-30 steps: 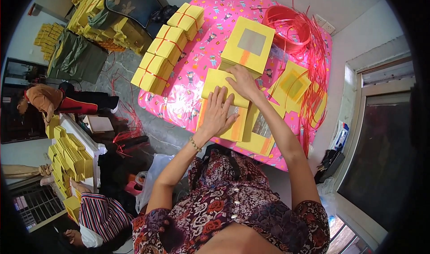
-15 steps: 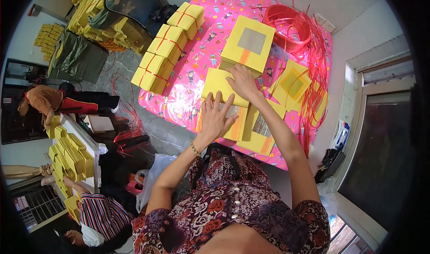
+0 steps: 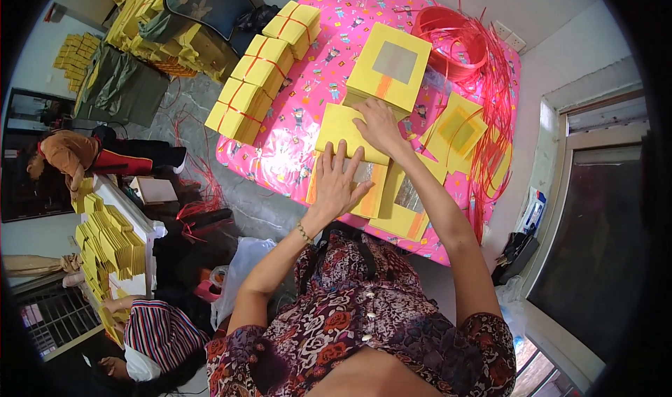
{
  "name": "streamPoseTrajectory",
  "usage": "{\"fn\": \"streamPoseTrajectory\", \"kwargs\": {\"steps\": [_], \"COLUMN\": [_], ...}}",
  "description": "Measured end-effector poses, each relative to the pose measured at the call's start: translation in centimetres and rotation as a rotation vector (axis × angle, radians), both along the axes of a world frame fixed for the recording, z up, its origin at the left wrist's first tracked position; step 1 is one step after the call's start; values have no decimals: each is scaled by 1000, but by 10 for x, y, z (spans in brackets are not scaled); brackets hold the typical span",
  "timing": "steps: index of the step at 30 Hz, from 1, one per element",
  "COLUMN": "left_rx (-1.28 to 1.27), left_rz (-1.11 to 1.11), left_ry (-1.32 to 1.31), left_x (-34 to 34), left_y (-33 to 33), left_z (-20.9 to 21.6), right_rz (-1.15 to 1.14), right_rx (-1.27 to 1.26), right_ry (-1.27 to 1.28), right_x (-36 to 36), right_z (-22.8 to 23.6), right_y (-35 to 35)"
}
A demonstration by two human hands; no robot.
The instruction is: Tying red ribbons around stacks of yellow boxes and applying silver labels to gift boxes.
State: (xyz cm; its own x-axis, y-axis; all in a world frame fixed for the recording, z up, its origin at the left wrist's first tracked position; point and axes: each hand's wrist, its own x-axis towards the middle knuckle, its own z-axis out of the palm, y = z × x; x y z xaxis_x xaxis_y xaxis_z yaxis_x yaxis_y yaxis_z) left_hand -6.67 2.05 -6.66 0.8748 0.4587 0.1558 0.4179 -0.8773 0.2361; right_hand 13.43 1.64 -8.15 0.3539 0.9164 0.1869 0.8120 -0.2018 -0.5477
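Note:
My left hand [image 3: 339, 180] lies open, fingers spread, on a yellow paper piece with a clear window and an orange band [image 3: 372, 194]. Its fingertips reach the lower edge of a plain yellow paper panel [image 3: 339, 125] just beyond. On that panel's right side rests my right hand [image 3: 380, 128], thumb apart from the fingers, its fingertips by the near side of a tall stack of yellow windowed pieces [image 3: 402, 37]. Another yellow windowed piece [image 3: 399, 225] lies partly beneath, near the table's front edge.
The table has a pink patterned cover [image 3: 280, 156]. Bundles tied with red strips [image 3: 241, 110] line its left side. A red basin [image 3: 448, 23] and loose red strips [image 3: 493, 96] occupy the right. Two people work at left, a striped shirt [image 3: 164, 330] and a brown top [image 3: 70, 156], beside yellow stacks [image 3: 108, 239].
My hands stay nearly in place, the left shifting very slightly. At lower left, the arm of the person in stripes has moved down among the yellow pieces.

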Motion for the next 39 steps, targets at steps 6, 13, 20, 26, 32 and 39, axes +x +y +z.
{"fn": "streamPoseTrajectory", "kwargs": {"steps": [6,13,20,26,32,39], "left_rx": [-12,49,-7,4,8,5], "left_rz": [-8,-95,-178,-151,-163,-184], "left_ry": [-49,-144,-292,-325,-330,-291], "left_x": [0,9,15,17,16,15], "left_y": [0,34,45,42,42,43], "left_z": [6,5,-2,-3,-3,-6], "right_rz": [-2,-15,-1,7,6,-1], "right_rx": [-19,-2,-59,-38,-40,-47], "right_ry": [2,-3,42,41,55,44], "right_x": [1,2,1,4,3,2], "right_z": [-1,-1,7,6,7,4], "right_y": [0,0,-1,0,-1,-2]}}
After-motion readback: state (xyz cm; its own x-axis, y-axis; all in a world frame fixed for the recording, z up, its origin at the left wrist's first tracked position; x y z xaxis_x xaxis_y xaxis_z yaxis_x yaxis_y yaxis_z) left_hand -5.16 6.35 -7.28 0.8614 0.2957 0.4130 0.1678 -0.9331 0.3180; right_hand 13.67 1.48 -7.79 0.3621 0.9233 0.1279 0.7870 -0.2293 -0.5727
